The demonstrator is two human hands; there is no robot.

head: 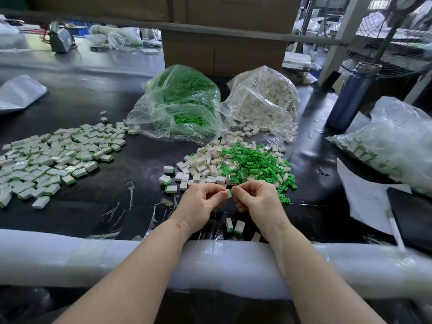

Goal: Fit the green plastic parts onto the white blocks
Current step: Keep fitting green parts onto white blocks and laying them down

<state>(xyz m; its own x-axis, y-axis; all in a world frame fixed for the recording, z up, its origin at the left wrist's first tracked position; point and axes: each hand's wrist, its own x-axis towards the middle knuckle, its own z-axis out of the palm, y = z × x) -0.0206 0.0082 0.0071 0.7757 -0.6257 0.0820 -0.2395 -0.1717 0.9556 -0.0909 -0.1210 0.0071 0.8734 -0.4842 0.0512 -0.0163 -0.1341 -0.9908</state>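
The left hand is pinching a small white rectangular plastic block above the black table; the right hand is pinching a small green plastic part against it.

Two hands, left and right. Three clear bags: one of green parts, one of white blocks, one of fitted blocks. One dark blue bottle. Three fitted blocks near the desk's front edge. Loose pieces beyond counting.
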